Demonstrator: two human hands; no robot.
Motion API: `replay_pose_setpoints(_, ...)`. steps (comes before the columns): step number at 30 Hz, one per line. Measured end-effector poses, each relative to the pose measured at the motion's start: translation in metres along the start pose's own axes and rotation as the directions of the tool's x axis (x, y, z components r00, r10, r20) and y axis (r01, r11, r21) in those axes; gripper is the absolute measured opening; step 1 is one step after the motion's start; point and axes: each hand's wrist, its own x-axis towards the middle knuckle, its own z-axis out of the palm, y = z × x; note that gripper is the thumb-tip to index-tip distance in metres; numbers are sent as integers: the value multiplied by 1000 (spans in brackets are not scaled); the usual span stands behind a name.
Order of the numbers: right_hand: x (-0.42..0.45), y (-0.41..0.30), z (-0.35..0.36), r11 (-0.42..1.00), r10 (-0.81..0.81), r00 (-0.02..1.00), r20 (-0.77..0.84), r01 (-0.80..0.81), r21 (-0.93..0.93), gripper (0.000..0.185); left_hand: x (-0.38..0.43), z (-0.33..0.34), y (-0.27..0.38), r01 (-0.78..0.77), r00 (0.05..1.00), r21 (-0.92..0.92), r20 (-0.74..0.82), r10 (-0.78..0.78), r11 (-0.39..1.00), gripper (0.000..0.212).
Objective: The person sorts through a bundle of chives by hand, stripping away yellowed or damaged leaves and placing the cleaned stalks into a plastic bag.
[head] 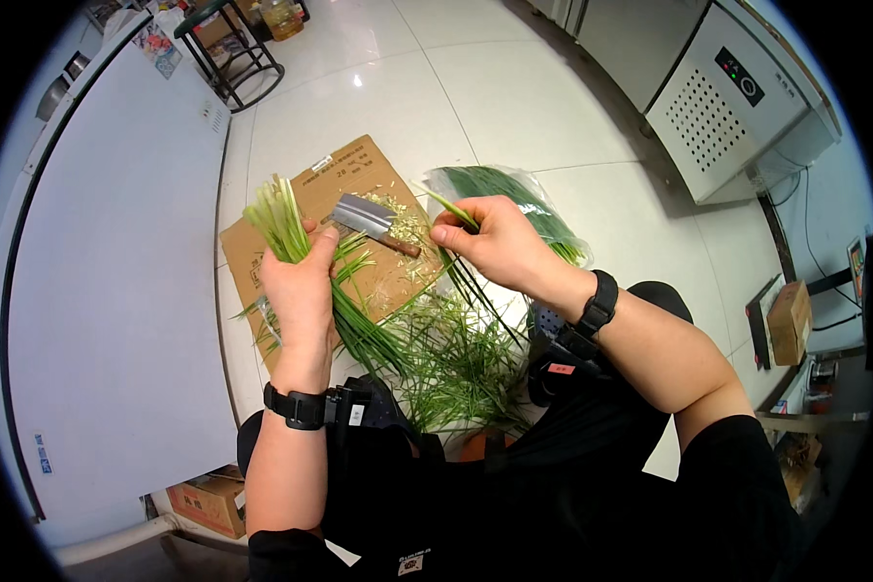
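My left hand (298, 291) grips a thick bunch of garlic chives (280, 225), pale stem ends up and green leaves hanging down. In my right hand (491, 244) a few chive stalks (465, 218) are pinched between thumb and fingers, their dark leaves trailing below. Between the hands, a cleaver (367, 214) with a wooden handle lies on a flattened cardboard sheet (364, 167), beside cut pale stem ends (411, 225). A clear plastic bag of chives (509, 193) lies behind my right hand. Loose green leaves (465, 364) are heaped on the floor between my feet.
A white chest freezer (116, 276) stands at the left, with a cardboard box (207, 502) near its lower end. A round stool (229, 58) is at the back left on the tiled floor (335, 94). At the right are a metal cabinet (706, 124) and a small box (789, 324).
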Motion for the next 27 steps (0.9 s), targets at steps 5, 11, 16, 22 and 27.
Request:
replay_pose_setpoints(5, 1, -8, -1, 995, 28, 997, 69, -35, 90, 23, -6, 4, -1, 36, 984, -16, 176, -33, 999, 28)
replay_pose_setpoints(11, 2, 11, 12, 977, -50, 978, 202, 6, 215, 23, -25, 23, 9, 109, 938, -164, 345, -46, 980, 38)
replay_pose_setpoints(16, 1, 11, 16, 970, -73, 978, 197, 25, 240, 21, -26, 24, 6, 138, 939, -174, 336, -73, 975, 40)
replay_pose_setpoints(22, 1, 10, 17, 973, -12, 978, 206, -37, 228, 20, -25, 22, 4, 133, 937, -190, 344, -61, 973, 38)
replay_pose_setpoints(27, 2, 16, 18, 960, -33, 972, 234, -34, 276, 19, -25, 22, 2, 123, 935, -197, 353, -46, 973, 36)
